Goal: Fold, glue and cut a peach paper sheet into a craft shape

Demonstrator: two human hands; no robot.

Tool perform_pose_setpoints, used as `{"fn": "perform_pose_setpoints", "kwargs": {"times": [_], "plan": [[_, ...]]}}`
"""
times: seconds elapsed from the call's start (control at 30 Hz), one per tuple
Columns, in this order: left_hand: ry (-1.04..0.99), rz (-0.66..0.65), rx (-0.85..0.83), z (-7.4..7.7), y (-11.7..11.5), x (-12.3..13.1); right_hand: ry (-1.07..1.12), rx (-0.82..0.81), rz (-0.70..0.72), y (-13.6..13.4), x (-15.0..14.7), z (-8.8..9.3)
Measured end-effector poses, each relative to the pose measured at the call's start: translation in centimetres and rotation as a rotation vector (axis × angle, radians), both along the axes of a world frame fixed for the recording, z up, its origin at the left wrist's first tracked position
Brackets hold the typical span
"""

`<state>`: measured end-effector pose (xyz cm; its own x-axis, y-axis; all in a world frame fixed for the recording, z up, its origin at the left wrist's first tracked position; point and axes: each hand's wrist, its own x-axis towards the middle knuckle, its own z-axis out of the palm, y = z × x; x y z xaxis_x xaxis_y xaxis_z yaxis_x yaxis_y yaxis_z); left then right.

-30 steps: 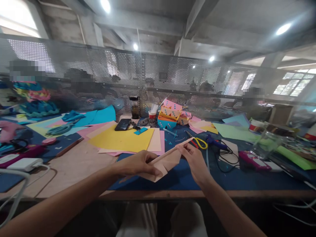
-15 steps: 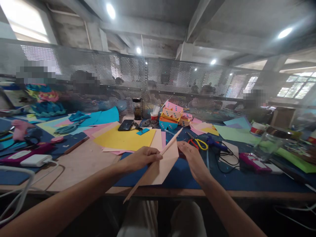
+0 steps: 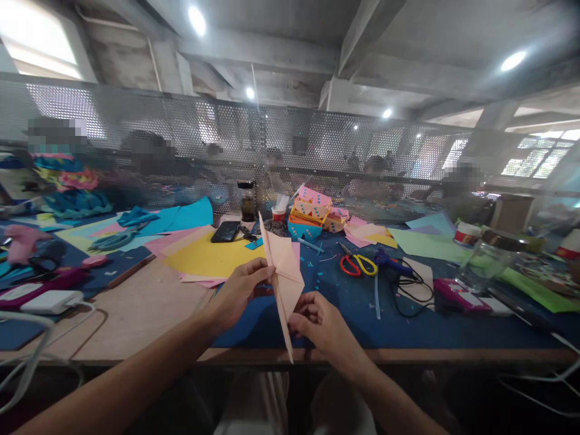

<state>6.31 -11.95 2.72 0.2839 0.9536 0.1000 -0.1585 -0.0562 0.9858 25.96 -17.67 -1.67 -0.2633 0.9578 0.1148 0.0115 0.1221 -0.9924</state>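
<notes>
A folded sheet of peach paper [image 3: 286,272] is held up over the table's front part, its long folded edge nearly upright and creases meeting near its middle. My left hand [image 3: 244,289] pinches that long edge between thumb and fingers, with the fingertips partly hidden behind the paper. At the paper's lower right side, my right hand [image 3: 319,323] is closed with thumb and curled fingers on its edge. Behind the paper lies a yellow sheet [image 3: 194,257] on other pink sheets. To the right are scissors [image 3: 359,264] with red and yellow handles.
A blue glue gun [image 3: 393,261] with a black cord lies right of the scissors. Beyond stand decorated paper pieces [image 3: 312,205], a lidded jar [image 3: 247,202] and a phone [image 3: 225,232]. A glass jar [image 3: 484,266] stands right; a perforated screen [image 3: 181,157] runs behind.
The peach paper has turned from a slant to nearly upright and shifted left. My right hand has moved down from its upper right corner to its lower edge. The view has shifted slightly.
</notes>
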Motion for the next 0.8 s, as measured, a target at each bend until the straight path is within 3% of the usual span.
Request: {"fn": "perform_pose_setpoints", "kwargs": {"times": [0.33, 0.57, 0.8], "plan": [[-0.063, 0.037, -0.123, -1.1, -1.0, -1.0, -0.123, -0.009, -0.067, 1.4, 1.8, 0.5], [-0.122, 0.049, -0.160, -1.7, -1.1, -1.0, -0.258, 0.036, 0.032, 1.2, 0.9, 0.4], [-0.098, 0.094, -0.236, -2.1, -1.1, -1.7, -0.275, 0.049, -0.018, 2.7, 2.5, 1.8]]}}
